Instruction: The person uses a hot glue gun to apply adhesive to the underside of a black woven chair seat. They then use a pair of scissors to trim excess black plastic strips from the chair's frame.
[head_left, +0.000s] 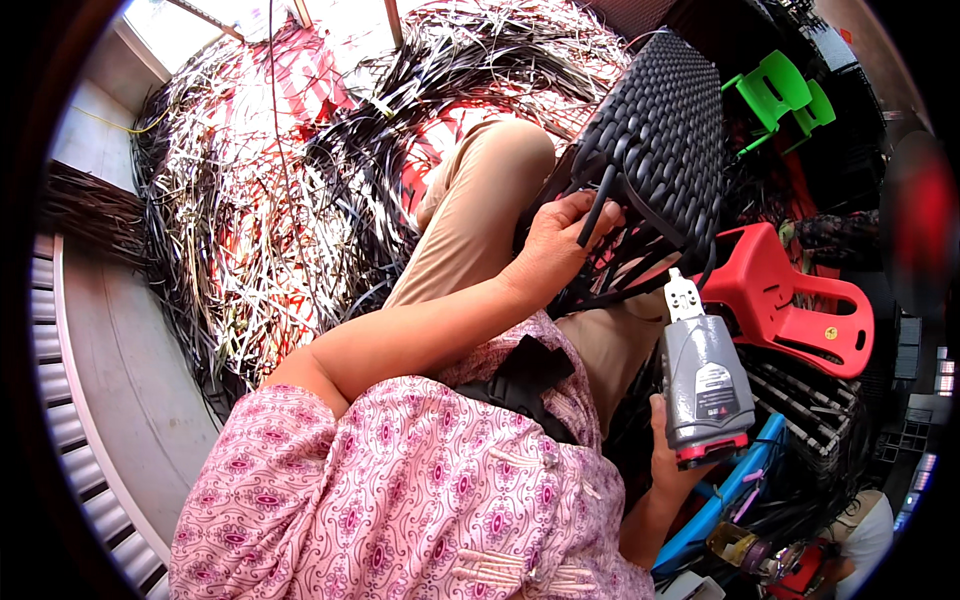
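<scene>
A dark grey woven wicker piece (pixel 660 120) on a frame stands tilted by my knees. At its near lower edge my left hand (pixel 572 240) is closed, pinching a loose dark flat strip (pixel 597 205) that sticks out from the weave. My right hand (pixel 664 450) is wrapped round a grey power tool (pixel 706 385) with a pale metal nose and a red end; most of its fingers are hidden behind the tool. The nose points up toward the wicker's lower corner, apart from it. The underside of the wicker is largely hidden in shadow.
Tangled black and pale strips (pixel 350 190) heap up ahead and left over red material. On the right are a red plastic chair (pixel 790 300), green plastic chairs (pixel 772 92) and a blue plastic piece (pixel 735 490). A pale wall edge (pixel 130 340) runs along the left.
</scene>
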